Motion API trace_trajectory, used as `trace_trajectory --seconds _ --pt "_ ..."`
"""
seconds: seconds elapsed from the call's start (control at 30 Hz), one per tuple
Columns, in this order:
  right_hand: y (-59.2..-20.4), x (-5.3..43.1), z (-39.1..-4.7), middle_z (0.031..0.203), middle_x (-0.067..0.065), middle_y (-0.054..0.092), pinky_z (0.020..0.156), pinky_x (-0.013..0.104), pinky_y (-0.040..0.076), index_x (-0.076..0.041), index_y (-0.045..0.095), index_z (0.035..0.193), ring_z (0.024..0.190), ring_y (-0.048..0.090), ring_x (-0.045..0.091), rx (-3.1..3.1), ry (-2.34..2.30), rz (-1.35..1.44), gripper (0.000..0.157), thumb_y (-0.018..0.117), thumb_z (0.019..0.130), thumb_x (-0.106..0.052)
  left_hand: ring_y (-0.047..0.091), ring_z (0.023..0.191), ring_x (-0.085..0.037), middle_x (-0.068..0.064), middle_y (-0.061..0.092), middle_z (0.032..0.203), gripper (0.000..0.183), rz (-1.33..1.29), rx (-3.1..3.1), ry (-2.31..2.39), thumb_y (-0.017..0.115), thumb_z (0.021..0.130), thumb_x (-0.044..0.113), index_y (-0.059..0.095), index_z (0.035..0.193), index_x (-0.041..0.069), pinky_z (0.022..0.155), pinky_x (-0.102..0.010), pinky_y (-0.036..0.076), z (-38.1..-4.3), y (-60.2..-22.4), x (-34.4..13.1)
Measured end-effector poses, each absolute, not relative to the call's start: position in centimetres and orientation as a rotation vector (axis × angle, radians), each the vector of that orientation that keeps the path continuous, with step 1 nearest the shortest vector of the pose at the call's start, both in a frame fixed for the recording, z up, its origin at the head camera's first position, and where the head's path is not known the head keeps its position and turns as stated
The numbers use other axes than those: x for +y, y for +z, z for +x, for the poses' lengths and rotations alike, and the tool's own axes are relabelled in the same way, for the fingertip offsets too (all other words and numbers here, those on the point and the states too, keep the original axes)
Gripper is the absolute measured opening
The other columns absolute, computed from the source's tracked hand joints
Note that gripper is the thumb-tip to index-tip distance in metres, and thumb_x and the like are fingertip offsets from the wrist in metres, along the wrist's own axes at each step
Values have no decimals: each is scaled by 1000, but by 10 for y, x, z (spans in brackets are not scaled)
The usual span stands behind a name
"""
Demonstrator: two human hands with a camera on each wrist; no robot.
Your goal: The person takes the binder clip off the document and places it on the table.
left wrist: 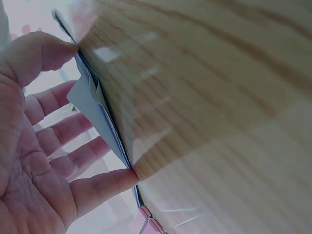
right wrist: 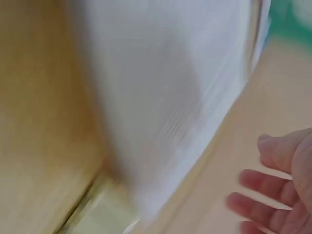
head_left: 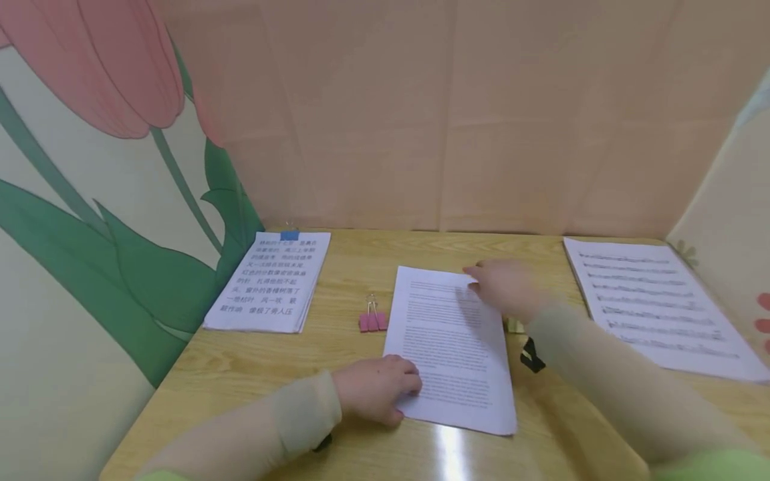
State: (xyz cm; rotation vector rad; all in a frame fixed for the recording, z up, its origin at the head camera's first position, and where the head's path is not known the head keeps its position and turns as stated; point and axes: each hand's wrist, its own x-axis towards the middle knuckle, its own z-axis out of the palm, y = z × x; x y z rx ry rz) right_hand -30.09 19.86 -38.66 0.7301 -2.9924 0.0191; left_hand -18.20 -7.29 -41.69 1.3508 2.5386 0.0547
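Observation:
A stack of printed sheets (head_left: 451,347) lies in the middle of the table, its near left edge bulging up a little in the left wrist view. My left hand (head_left: 375,387) rests at that edge, fingers lightly bent over the page and thumb (left wrist: 53,51) at the side. Over the far right corner is my right hand (head_left: 505,284), blurred in the head view. The right wrist view shows its fingers (right wrist: 258,207) loose and apart from the paper. Just left of the stack stands a pink binder clip (head_left: 373,322). A yellow binder clip (head_left: 515,325) is partly hidden by the right arm.
At the left rear, large-print pages (head_left: 265,284) are held by a blue binder clip (head_left: 289,235). Sheet music (head_left: 656,300) lies at the right. The wooden table (head_left: 240,374) meets a draped backdrop (head_left: 385,133) behind and a tulip-printed panel (head_left: 138,200) at left.

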Motion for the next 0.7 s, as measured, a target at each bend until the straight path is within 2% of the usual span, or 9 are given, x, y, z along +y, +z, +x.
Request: trace_trajectory --seconds 0.13,0.2,0.27,0.37,0.5,0.6,0.7 --pt "-383 166 -235 92 5 68 69 40 53 -13 69 113 79 65 22 -2941 -15 986 27 67 90 -26 49 120 -14 3 54 129 44 1349 2538 57 75 80 35 62 120 22 99 -28 44 -180 -416 -73" --pt "-387 156 -199 75 -1 62 54 33 48 -13 69 104 62 57 16 -2931 -67 1117 23 68 88 -30 49 120 -14 3 54 130 44 1349 2548 57 75 79 35 62 119 22 98 -29 44 -180 -416 -73" --pt "-395 150 -168 68 -2 56 46 30 40 -13 67 104 50 47 13 -2939 -95 1194 27 66 88 -35 50 119 -14 3 55 129 43 1350 2556 63 75 78 34 62 117 22 98 -29 44 -179 -416 -73" --pt "-408 148 -135 79 8 65 40 31 34 -11 64 113 43 41 17 -2907 -183 1236 37 61 88 -38 50 118 -14 3 55 129 42 1345 2564 71 76 78 33 63 116 22 97 -28 44 -179 -417 -73" --pt "-420 151 -121 110 23 66 41 36 36 -10 62 125 43 44 23 -2834 -316 1203 47 59 87 -37 51 117 -14 3 55 127 39 1350 2582 62 75 78 34 63 113 21 97 -28 45 -180 -417 -71" --pt "-424 156 -124 114 23 65 41 35 35 -9 61 127 43 42 21 -2798 -389 1197 48 60 86 -35 52 115 -15 2 56 125 37 1367 2605 45 74 79 34 62 111 21 97 -28 45 -183 -418 -66" --pt "-425 162 -130 118 24 63 44 36 41 -9 59 129 45 45 22 -2839 -380 1175 46 60 88 -30 54 113 -16 1 58 122 36 1381 2622 36 74 79 33 62 111 19 99 -28 44 -188 -419 -60"
